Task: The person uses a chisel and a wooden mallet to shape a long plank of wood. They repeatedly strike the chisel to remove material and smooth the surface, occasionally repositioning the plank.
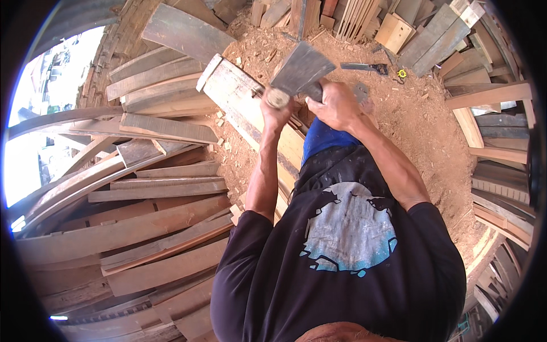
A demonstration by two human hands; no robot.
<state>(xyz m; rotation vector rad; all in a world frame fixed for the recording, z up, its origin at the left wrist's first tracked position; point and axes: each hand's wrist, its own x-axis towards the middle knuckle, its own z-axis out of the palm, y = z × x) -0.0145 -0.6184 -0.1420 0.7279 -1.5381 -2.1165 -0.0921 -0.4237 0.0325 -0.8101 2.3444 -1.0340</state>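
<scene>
Out over the pale wooden bench point(231, 91), a broad dark grey blade point(302, 68), like a hatchet head, is held up between my two hands. My left hand point(274, 118) is closed around a wooden handle point(278, 98), whose round end faces up. The fingers of my right hand point(342, 107) are wrapped at the blade's lower right corner, where a dark part of the tool shows by the thumb. How the handle joins the blade is hidden by the left hand and the overlap.
Sawdust and wood chips cover the floor point(424, 131). A handsaw point(364, 67) with a dark handle lies there beside a small yellow object point(402, 73). Stacked curved planks point(165, 188) crowd the left side. More boards point(501, 145) stand along the right, and wood pieces point(394, 32) line the back.
</scene>
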